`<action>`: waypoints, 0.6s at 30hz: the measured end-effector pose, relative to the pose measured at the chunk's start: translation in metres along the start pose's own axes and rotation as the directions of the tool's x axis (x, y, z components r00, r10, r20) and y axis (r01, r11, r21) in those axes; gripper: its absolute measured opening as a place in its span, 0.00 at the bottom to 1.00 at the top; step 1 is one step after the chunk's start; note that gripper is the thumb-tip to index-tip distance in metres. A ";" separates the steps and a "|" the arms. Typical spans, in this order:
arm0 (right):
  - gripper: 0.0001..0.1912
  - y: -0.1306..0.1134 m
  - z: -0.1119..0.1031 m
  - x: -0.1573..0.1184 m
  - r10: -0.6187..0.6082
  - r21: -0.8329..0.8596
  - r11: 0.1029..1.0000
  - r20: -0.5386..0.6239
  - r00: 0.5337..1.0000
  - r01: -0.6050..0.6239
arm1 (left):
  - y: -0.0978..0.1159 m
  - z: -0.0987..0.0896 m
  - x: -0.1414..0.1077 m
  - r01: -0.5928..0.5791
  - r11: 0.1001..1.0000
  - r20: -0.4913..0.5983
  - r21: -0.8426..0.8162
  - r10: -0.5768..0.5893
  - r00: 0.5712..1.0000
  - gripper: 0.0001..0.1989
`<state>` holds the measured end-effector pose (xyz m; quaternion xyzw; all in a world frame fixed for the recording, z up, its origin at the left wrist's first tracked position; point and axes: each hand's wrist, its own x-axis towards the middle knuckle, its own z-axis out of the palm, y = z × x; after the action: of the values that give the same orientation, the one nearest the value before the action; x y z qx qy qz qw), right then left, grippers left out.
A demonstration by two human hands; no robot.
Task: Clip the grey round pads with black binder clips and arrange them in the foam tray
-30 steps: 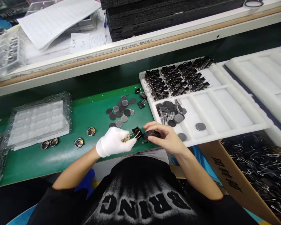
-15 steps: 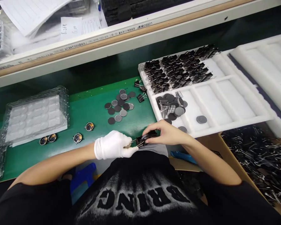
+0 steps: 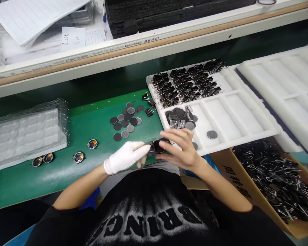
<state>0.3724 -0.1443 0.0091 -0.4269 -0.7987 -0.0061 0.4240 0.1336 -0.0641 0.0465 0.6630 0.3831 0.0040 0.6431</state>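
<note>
A white glove covers my left hand (image 3: 128, 157), whose fingers pinch a dark clip assembly with a round black disc (image 3: 158, 146) in front of my shirt. My bare right hand (image 3: 181, 148) is at the right side of that assembly, its fingers spread and slightly blurred; any contact with it is hard to make out. Beyond my hands, loose grey and black discs (image 3: 130, 128) lie on the green table (image 3: 92, 119). More discs (image 3: 190, 126) are heaped in a compartment of the white tray (image 3: 220, 142), whose back compartments hold rows of black binder clips (image 3: 186, 85).
Watch-like round pieces (image 3: 78, 157) lie at the left, near stacked clear plastic trays (image 3: 28, 131). A cardboard box (image 3: 236, 177) of binder clips stands at the lower right. A shelf edge (image 3: 118, 51) crosses behind; another white tray (image 3: 297, 106) is at the right.
My right hand's fingers have spread from their grip on the clip assembly. My left hand has turned slightly and still holds it. The camera view has shifted a little.
</note>
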 end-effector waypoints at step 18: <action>0.15 0.000 -0.008 -0.004 0.646 0.439 0.373 0.509 0.569 -0.817 | 0.012 0.001 0.020 -0.190 0.840 -0.007 0.508 0.225 0.974 0.17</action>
<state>0.3790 -0.1501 0.0118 -0.5641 -0.5190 0.5081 0.3927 0.1545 -0.0536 0.0468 0.8447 0.3181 -0.0045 0.4304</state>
